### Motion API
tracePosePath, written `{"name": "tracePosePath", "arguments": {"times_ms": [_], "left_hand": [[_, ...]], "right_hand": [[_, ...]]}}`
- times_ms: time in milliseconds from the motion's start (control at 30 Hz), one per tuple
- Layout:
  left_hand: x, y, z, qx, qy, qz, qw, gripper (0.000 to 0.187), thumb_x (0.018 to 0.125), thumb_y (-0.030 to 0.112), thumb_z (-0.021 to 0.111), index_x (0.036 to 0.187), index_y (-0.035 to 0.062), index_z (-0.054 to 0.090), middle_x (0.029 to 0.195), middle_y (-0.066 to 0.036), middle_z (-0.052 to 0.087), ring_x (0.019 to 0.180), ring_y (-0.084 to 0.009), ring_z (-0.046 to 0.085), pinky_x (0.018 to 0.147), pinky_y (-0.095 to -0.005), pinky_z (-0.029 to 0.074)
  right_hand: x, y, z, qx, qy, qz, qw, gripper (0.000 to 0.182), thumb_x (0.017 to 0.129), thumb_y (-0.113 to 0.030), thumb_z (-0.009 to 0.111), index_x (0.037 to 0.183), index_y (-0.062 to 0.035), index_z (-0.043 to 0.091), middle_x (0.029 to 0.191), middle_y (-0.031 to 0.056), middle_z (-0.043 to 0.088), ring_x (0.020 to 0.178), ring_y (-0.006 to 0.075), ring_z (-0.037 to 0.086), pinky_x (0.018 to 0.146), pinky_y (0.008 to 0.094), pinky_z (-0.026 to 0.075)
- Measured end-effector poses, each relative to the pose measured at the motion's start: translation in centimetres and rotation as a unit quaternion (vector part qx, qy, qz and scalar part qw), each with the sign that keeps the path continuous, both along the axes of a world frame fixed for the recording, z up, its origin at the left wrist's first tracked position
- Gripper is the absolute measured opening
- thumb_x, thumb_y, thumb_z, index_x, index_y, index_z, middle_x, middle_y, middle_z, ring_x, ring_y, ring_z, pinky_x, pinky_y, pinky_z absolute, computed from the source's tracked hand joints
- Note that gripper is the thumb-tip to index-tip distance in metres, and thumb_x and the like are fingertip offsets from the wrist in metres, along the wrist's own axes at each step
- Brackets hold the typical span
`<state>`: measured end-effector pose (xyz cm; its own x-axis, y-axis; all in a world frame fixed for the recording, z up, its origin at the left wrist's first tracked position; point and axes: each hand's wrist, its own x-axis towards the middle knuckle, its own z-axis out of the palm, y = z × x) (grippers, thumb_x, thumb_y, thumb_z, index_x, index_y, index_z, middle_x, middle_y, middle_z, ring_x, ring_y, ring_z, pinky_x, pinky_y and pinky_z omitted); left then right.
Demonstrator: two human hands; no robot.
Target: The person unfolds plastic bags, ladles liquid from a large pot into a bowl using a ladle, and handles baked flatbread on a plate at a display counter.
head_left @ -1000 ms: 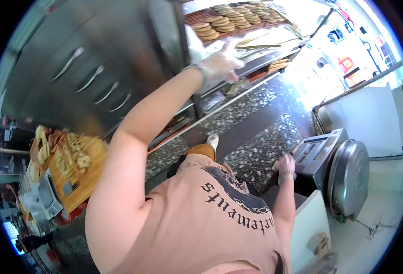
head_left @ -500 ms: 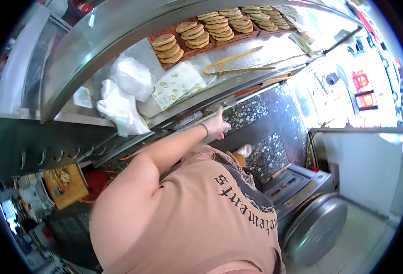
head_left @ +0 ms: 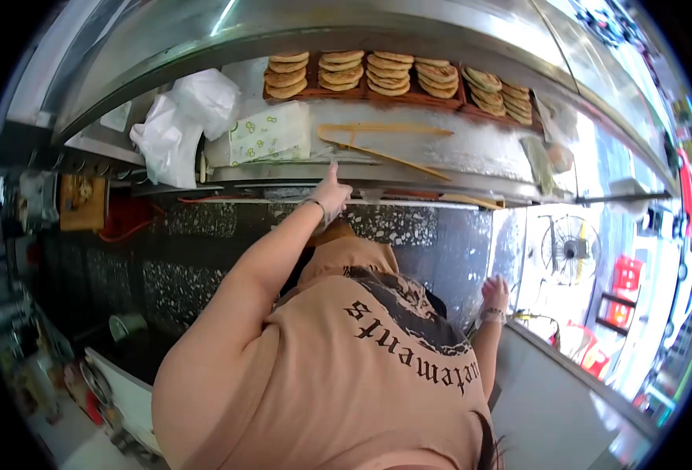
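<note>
My left hand [head_left: 333,196], in a thin clear glove, is at the front edge of the counter [head_left: 283,171]. Its index finger points toward the counter and it holds nothing. Just beyond lie wooden tongs [head_left: 393,128], spread apart, and green-patterned paper bags [head_left: 268,139]. White plastic bags [head_left: 166,141] hang over the edge further left. My right hand [head_left: 496,294], also gloved, is out at my right side near a white partition [head_left: 534,384]. Its fingers are apart and nothing shows in them.
Stacks of round flatbreads [head_left: 389,74] stand in brown trays [head_left: 338,91] behind the tongs, under a glass cover. A greenish cloth [head_left: 537,164] lies at the counter's right end. Beyond the partition stands a fan [head_left: 571,248]. A wooden board [head_left: 81,210] is far left.
My view has turned, so the counter now runs level across it. My left hand is still by the counter edge, finger pointing. My right hand has come into view.
</note>
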<state>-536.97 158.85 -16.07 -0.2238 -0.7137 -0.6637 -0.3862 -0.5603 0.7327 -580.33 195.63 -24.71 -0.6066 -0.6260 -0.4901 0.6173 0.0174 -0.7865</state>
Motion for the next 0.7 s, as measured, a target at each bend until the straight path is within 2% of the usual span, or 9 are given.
{"name": "tracePosePath", "arguments": {"times_ms": [67,200,267,300,367,400,533,633,700], "left_hand": [[0.1,-0.8,1.8,-0.002,-0.012,0.043,0.999,0.086,0.079,0.007,0.057,0.149,0.015,0.007,0.075,-0.01,0.06,0.047,-0.0151,0.048,0.043,-0.0298,0.043],[3.0,-6.4,1.5,-0.082,-0.056,0.147,0.984,0.087,0.079,0.01,0.052,0.149,0.0109,0.001,0.076,-0.013,0.066,0.062,-0.0216,0.063,0.057,-0.0345,0.05],[4.8,-9.4,3.4,-0.158,-0.137,0.106,0.972,0.086,0.078,0.012,0.052,0.149,0.0098,0.004,0.079,-0.016,0.068,0.07,-0.0254,0.066,0.068,-0.0356,0.051],[5.4,-10.3,4.6,-0.154,-0.133,0.107,0.973,0.086,0.078,0.012,0.052,0.149,0.0098,0.004,0.079,-0.016,0.068,0.07,-0.0254,0.066,0.068,-0.0356,0.051],[6.1,-12.6,6.3,-0.168,-0.215,-0.009,0.962,0.087,0.076,0.013,0.052,0.149,0.0092,0.006,0.084,-0.018,0.068,0.079,-0.0281,0.066,0.077,-0.0375,0.048],[6.3,-13.8,5.6,-0.167,-0.214,-0.009,0.963,0.087,0.076,0.013,0.052,0.149,0.0092,0.006,0.084,-0.018,0.068,0.079,-0.0281,0.066,0.077,-0.0375,0.048],[5.8,-14.0,5.1,-0.143,-0.252,-0.034,0.957,0.089,0.073,0.013,0.054,0.149,0.0089,0.007,0.092,-0.021,0.067,0.086,-0.0293,0.065,0.077,-0.0399,0.048],[4.3,-12.5,5.6,-0.078,-0.189,0.072,0.976,0.087,0.075,0.015,0.053,0.149,0.0131,0.007,0.092,-0.021,0.066,0.085,-0.029,0.064,0.076,-0.0403,0.048],[2.5,-12.5,7.7,-0.078,-0.069,0.141,0.984,0.066,0.082,0.015,0.049,0.144,0.0155,0.028,0.092,-0.016,0.066,0.087,-0.0284,0.064,0.076,-0.0387,0.049]], "right_hand": [[3.2,-10.3,8.7,0.214,0.142,0.031,0.966,0.033,0.09,-0.025,0.057,0.118,-0.0068,0.054,0.091,0.0116,0.065,0.068,0.0162,0.061,0.057,0.0255,0.049],[4.5,-14.6,4.9,0.203,0.183,0.2,0.941,0.03,0.092,-0.021,0.052,0.118,-0.0057,0.053,0.09,0.0122,0.065,0.068,0.0155,0.061,0.056,0.0242,0.05],[4.4,-13.3,0.3,0.275,0.128,0.249,0.92,0.023,0.09,-0.02,0.053,0.11,-0.0094,0.058,0.091,0.0094,0.066,0.069,0.0179,0.062,0.058,0.0295,0.051],[3.7,-12.0,-2.5,0.297,0.158,0.301,0.892,0.024,0.087,-0.024,0.053,0.104,-0.008,0.06,0.089,0.0111,0.065,0.072,0.0217,0.062,0.062,0.033,0.051],[0.3,-6.9,-9.8,0.328,0.47,0.484,0.662,0.03,0.081,-0.033,0.055,0.092,-0.0054,0.063,0.085,0.0144,0.065,0.078,0.0292,0.063,0.069,0.0399,0.051],[-1.4,-4.0,-12.9,0.336,0.511,0.49,0.621,0.035,0.078,-0.037,0.055,0.085,-0.0041,0.065,0.083,0.0161,0.064,0.081,0.0329,0.064,0.072,0.0433,0.051],[0.9,-4.9,-4.0,0.449,0.336,0.509,0.653,0.034,0.074,-0.035,0.061,0.087,-0.0034,0.062,0.092,0.0207,0.064,0.094,0.0355,0.062,0.079,0.0442,0.049],[-0.6,-4.1,-6.3,0.351,0.512,0.652,0.436,0.045,0.066,-0.03,0.072,0.102,-0.0056,0.062,0.105,0.0207,0.064,0.097,0.0366,0.061,0.079,0.0449,0.05],[-1.1,-6.8,-6.9,0.329,0.545,0.636,0.436,0.04,0.07,-0.028,0.069,0.102,-0.0063,0.062,0.105,0.019,0.064,0.099,0.0353,0.061,0.082,0.0442,0.049]]}}
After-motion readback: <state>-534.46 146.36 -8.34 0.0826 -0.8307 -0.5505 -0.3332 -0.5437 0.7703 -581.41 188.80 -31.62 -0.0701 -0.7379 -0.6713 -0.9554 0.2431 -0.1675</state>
